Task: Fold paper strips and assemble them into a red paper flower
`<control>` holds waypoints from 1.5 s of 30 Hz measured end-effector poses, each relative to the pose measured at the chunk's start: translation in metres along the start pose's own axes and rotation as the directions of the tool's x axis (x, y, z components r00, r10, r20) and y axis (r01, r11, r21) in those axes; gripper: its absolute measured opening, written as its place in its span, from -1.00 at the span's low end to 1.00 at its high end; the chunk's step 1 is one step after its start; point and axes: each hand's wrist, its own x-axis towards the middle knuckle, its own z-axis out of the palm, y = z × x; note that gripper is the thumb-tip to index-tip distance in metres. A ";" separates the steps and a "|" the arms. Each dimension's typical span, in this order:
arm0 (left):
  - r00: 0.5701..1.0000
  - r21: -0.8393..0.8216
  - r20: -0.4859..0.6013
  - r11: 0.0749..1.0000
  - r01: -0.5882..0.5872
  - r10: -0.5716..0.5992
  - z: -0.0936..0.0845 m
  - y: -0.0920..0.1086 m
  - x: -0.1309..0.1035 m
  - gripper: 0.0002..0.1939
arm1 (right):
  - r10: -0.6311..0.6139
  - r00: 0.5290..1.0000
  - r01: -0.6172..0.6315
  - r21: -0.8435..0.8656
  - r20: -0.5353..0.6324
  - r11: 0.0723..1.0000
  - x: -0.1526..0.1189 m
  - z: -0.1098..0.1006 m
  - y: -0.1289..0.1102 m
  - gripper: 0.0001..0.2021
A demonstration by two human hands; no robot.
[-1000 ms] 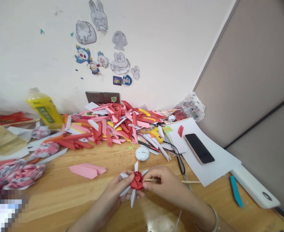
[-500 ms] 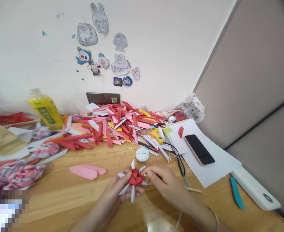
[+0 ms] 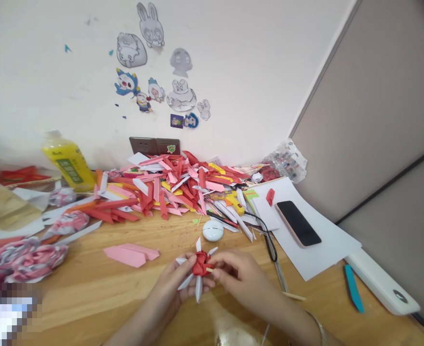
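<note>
A folded paper flower (image 3: 200, 264) has a red centre and several white pointed petals sticking out around it. My left hand (image 3: 178, 278) holds it from the left, thumb on the red centre and fingers beneath. At the flower's right side, my right hand (image 3: 235, 276) is closed in a pinch on a thin wooden stick (image 3: 211, 270), whose tip touches the red folds. Just behind the flower sits a white rounded case (image 3: 213, 230). Two pink folded paper pieces (image 3: 130, 254) lie on the wooden table to the left.
A heap of folded paper strips (image 3: 168, 185) lies along the wall, with a yellow glue gun (image 3: 236, 203) beside it. A yellow bottle (image 3: 69, 161) stands back left. To the right are a phone (image 3: 298, 223) on white sheets (image 3: 305, 264) and a teal tool (image 3: 354, 288).
My right hand has turned and shifted slightly left and down, bringing the stick's tip against the flower's red part. My left hand keeps its hold.
</note>
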 end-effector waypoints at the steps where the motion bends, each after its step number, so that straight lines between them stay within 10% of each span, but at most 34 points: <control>1: 1.000 0.005 0.001 1.000 0.005 -0.005 0.000 0.000 0.000 -0.68 | -0.006 1.000 0.006 -0.006 -0.009 1.000 0.000 0.001 0.001 -0.83; 23: 0.999 0.027 0.046 1.000 0.004 -0.005 -0.005 -0.005 0.003 -0.70 | 0.110 0.994 -0.104 0.423 0.010 0.900 0.004 0.007 0.005 -0.89; 45: 0.999 0.059 0.035 0.998 -0.005 0.003 0.000 -0.004 0.000 -0.70 | 0.039 0.989 -0.060 -0.147 -0.144 0.987 -0.002 0.018 0.006 -0.87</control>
